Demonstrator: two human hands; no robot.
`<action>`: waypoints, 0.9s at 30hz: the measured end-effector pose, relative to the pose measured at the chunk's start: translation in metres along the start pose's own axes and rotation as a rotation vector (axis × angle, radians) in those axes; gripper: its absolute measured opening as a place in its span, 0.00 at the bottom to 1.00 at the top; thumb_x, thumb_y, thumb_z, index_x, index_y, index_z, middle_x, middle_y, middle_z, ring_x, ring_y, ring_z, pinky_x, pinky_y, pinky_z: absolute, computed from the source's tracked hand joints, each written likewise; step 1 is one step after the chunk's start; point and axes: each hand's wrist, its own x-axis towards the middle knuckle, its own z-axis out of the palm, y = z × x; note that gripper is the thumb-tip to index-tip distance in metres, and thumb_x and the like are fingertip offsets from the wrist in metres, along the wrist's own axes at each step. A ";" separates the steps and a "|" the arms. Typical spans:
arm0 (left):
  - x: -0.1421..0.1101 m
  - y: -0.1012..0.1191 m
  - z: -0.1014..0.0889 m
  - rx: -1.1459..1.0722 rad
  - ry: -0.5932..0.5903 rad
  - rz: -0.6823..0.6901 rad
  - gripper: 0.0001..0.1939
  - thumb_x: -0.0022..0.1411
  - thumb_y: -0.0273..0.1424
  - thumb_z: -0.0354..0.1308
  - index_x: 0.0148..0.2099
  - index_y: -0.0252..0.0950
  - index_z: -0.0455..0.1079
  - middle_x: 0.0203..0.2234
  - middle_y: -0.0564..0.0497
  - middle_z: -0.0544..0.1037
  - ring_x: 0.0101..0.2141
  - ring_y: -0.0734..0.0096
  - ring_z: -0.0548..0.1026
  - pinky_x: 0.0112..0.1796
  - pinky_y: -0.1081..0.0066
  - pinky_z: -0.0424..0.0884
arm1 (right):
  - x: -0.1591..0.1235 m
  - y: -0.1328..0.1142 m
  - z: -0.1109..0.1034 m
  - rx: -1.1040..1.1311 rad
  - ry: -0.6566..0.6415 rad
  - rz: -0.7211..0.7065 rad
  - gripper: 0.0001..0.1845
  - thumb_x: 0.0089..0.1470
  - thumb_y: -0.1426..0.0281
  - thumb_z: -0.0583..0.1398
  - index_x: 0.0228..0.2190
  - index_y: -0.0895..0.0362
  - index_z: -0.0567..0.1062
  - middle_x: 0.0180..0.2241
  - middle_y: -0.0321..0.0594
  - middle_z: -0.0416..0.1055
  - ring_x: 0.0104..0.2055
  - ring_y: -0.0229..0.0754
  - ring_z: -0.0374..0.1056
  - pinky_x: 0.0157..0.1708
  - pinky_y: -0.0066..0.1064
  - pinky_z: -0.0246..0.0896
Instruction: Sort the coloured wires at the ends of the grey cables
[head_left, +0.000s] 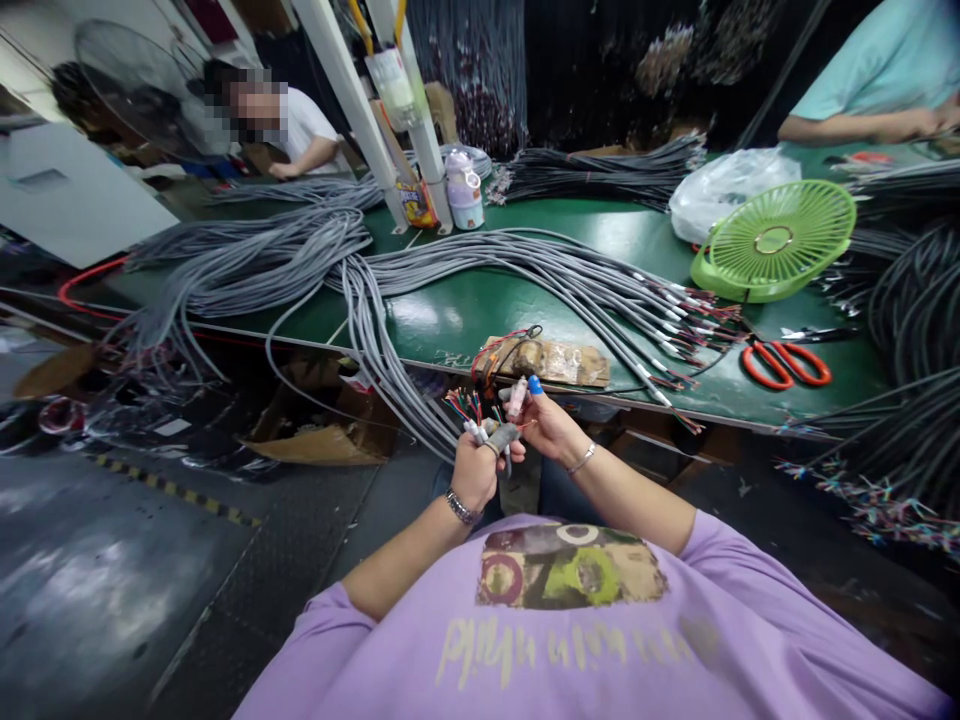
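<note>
My left hand [478, 470] is closed around a bundle of grey cables [420, 400] near their ends. Above its fingers, thin coloured wires [466, 404] fan out from the stripped cable ends. Grey wrapping covers a finger of this hand. Close beside it, my right hand [551, 425] has its thumb and fingers pressed together at the wire ends; what lies in the pinch is too small to make out. A blue cover [535, 385] sits on one fingertip and pale wrapping on another. Just beyond the hands, a worn wooden board [574, 362] with a taped block lies at the bench edge.
More grey cables [480, 245] run over the green bench [600, 235]. Orange-handled scissors [785, 364], a green fan [780, 240], a plastic bag [731, 190] and a bottle [464, 190] stand or lie there. Two other people [307, 135] sit across the bench. A cardboard box [322, 440] is below.
</note>
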 end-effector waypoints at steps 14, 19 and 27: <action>-0.007 0.003 -0.002 -0.044 0.040 0.081 0.15 0.50 0.40 0.64 0.26 0.33 0.68 0.17 0.51 0.76 0.18 0.75 0.73 0.15 0.79 0.54 | -0.001 -0.008 -0.003 0.118 0.003 0.031 0.18 0.53 0.56 0.60 0.30 0.59 0.74 0.20 0.33 0.66 0.20 0.31 0.59 0.23 0.24 0.63; -0.001 0.002 0.002 -0.057 0.078 0.072 0.15 0.48 0.41 0.64 0.26 0.34 0.67 0.16 0.52 0.75 0.17 0.74 0.73 0.15 0.80 0.54 | -0.002 -0.005 -0.001 0.180 0.054 0.070 0.20 0.54 0.54 0.59 0.32 0.59 0.75 0.22 0.36 0.70 0.22 0.33 0.63 0.23 0.25 0.63; 0.003 -0.005 0.002 -0.030 0.065 0.041 0.15 0.48 0.39 0.65 0.25 0.33 0.67 0.15 0.52 0.75 0.16 0.75 0.73 0.14 0.80 0.53 | -0.003 -0.002 0.003 0.085 -0.004 -0.039 0.24 0.52 0.48 0.58 0.29 0.57 0.74 0.18 0.36 0.67 0.21 0.38 0.63 0.19 0.29 0.58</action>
